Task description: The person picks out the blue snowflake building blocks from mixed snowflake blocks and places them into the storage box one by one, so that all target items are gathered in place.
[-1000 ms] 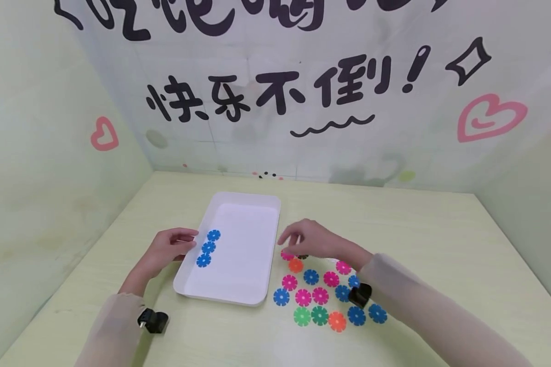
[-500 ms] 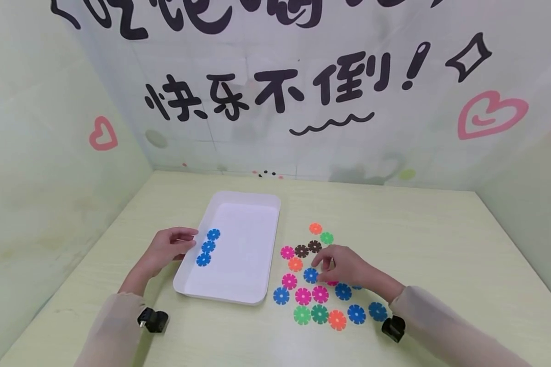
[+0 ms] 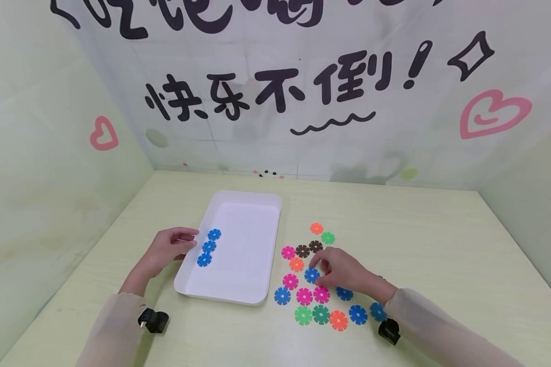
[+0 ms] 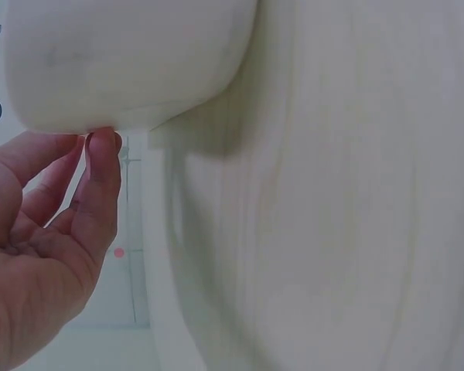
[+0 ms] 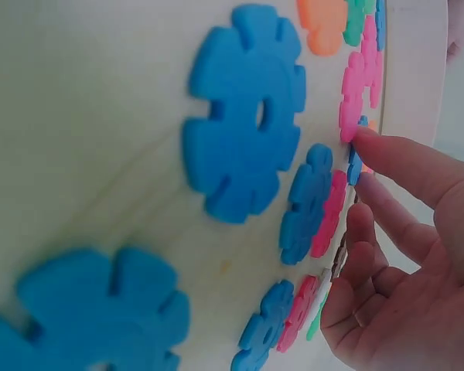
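In the head view, my right hand (image 3: 345, 270) is over a group of plastic snowflake discs on the table. Thumb and index finger pinch the edges of a blue snowflake disc (image 3: 311, 276), which lies flat; the right wrist view shows that blue disc (image 5: 356, 161) between the two fingertips. On the left, my left hand (image 3: 166, 250) rests its fingertips against the outer side of a white tray (image 3: 244, 293). The left wrist view shows the fingers touching the tray wall (image 4: 131, 77), not wrapped round it. Three blue discs (image 3: 208, 246) lie in a column inside the tray.
Pink discs (image 3: 304, 296), brown discs (image 3: 302, 251), orange discs (image 3: 338, 320) and green discs (image 3: 321, 314) surround the right hand. More blue discs (image 3: 358, 314) lie near its wrist. A printed wall (image 3: 266, 148) stands behind the table (image 3: 418, 229).
My right hand has moved from beside the tray's right edge to the right and nearer me, down to the blue disc, which it now pinches. The left hand stays at the tray.
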Available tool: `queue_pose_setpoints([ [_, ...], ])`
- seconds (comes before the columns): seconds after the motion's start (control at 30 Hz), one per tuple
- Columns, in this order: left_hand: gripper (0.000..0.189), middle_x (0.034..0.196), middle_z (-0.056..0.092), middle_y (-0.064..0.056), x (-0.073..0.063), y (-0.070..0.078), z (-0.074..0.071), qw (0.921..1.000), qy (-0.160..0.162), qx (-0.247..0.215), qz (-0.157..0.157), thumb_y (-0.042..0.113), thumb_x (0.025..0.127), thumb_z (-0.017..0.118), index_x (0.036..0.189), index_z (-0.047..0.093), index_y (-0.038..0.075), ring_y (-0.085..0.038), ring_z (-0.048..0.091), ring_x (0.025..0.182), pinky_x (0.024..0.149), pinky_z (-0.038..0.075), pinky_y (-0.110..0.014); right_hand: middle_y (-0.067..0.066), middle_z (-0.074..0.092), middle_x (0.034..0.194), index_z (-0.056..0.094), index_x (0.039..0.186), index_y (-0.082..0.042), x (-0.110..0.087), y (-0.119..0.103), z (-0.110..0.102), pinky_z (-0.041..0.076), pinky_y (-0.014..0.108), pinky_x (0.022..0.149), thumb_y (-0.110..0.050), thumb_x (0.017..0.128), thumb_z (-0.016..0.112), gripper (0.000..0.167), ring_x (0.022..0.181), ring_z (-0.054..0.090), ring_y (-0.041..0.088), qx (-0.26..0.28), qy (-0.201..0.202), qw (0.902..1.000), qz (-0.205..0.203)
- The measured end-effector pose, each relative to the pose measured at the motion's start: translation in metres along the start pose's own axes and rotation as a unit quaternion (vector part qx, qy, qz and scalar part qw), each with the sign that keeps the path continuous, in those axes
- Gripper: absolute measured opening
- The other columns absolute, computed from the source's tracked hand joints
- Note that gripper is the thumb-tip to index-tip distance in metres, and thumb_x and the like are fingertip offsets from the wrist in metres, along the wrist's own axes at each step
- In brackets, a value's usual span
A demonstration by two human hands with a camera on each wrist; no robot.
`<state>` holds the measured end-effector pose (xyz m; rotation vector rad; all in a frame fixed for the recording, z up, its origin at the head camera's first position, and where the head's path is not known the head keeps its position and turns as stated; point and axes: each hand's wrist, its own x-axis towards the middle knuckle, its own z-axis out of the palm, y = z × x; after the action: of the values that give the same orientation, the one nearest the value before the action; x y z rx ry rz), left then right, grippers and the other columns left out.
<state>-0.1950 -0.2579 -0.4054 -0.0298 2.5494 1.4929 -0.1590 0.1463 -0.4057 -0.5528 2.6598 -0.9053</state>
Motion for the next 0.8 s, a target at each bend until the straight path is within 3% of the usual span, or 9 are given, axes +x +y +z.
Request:
queue_pose_setpoints([
  [0.43,0.042,0.109,0.056,-0.016,-0.0022,-0.0015,-0.0013,0.9999,0.0,-0.01,0.004,0.02,0.088,0.063,0.124,0.053,0.001,-0.024,0.058,0.089,0.073,0.053,-0.031,-0.001,0.05,0.075,0.056,0.09,-0.013,0.0,-0.0039,0.004,0.047,0.024,0.055,-0.008,0.068,0.08,0.033,0.069,0.048,0.015,0.014,0.013,0.9998,0.011],
  [0.8,0.042,0.109,0.056,-0.016,-0.0019,-0.0008,-0.0003,0.9999,0.004,-0.012,0.0,0.019,0.088,0.063,0.124,0.053,0.0,-0.023,0.058,0.088,0.072,0.053,-0.031,-0.002,0.052,0.078,0.054,0.091,-0.012,-0.0066,-0.0088,0.0053,0.048,0.023,0.055,-0.001,0.072,0.075,0.031,0.068,0.049,0.014,0.031,0.011,0.9991,-0.027],
])
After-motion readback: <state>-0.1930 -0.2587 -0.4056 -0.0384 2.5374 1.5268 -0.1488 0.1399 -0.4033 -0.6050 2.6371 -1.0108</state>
